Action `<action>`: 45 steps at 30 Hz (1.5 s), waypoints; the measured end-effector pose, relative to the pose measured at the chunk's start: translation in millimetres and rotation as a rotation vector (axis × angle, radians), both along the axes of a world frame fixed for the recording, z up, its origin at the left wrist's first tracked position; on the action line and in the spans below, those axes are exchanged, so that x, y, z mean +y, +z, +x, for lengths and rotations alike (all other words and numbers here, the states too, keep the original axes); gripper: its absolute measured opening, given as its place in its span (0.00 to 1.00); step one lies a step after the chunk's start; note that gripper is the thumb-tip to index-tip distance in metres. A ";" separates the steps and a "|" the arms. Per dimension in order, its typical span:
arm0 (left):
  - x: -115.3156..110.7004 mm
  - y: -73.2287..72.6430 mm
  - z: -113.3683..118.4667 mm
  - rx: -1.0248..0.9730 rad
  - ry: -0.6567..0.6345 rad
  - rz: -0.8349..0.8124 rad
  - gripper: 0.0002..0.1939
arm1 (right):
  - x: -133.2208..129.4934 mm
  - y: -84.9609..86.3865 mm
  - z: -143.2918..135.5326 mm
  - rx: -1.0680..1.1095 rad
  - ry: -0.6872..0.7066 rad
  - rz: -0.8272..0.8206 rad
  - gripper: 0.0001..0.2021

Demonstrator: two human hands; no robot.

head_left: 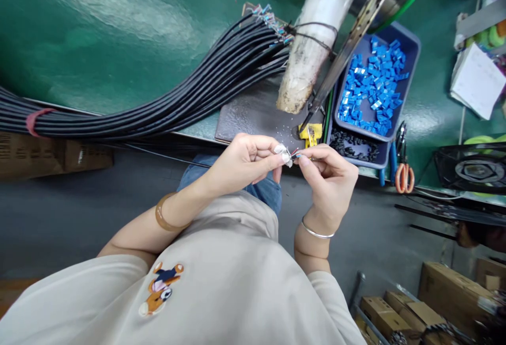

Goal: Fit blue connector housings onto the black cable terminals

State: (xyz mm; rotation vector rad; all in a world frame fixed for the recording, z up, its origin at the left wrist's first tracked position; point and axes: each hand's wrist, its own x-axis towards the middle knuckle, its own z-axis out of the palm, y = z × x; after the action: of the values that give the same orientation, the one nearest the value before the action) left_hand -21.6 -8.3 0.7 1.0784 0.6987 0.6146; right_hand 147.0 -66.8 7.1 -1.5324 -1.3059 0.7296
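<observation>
My left hand [253, 159] is closed in a pinch on the end of a black cable [169, 157], which trails off to the left below the bench edge. White wrapping covers the fingertips of this hand. Thin coloured wires [294, 153], red among them, fan out of the cable end. From the other side, my right hand [330, 173] pinches these wires between thumb and forefinger. A speck of blue shows at its fingertips, too small to name. Just beyond the hands is a yellow tool or fixture [311, 133] on a dark board [253, 113].
A thick bundle of black cables [190, 115] lies across the green bench [118, 28], its stripped ends fanned out. A wrapped post [316, 34] overhangs the board. Right of it, one tray [413, 52] holds blue connectors, another [381, 161] black parts. Orange-handled scissors [404, 178] hang at the edge.
</observation>
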 end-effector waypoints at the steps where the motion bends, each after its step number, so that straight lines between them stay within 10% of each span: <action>1: 0.1 -0.4 0.1 -0.001 0.001 -0.003 0.14 | 0.0 -0.2 0.1 -0.009 -0.003 -0.004 0.05; 17: -3.0 -4.8 5.1 -0.054 0.085 0.104 0.09 | -0.3 3.7 3.5 -0.025 0.041 -0.038 0.03; 23: -4.2 4.5 3.5 -0.029 0.045 0.045 0.12 | -6.2 -2.2 -16.5 -0.179 -0.118 0.219 0.03; 32: -2.2 9.9 -0.1 0.002 -0.006 0.030 0.11 | -2.8 4.2 -4.4 0.073 -0.090 0.178 0.04; 45: -3.5 -0.6 3.9 -0.019 0.007 0.095 0.08 | -7.2 1.6 -10.8 -0.260 -0.093 0.199 0.03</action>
State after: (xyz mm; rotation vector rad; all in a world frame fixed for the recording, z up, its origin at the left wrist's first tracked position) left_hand -17.8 -11.8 0.1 1.1572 0.6623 0.6688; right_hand 136.2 -74.0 8.8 -1.5490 -1.4398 0.3374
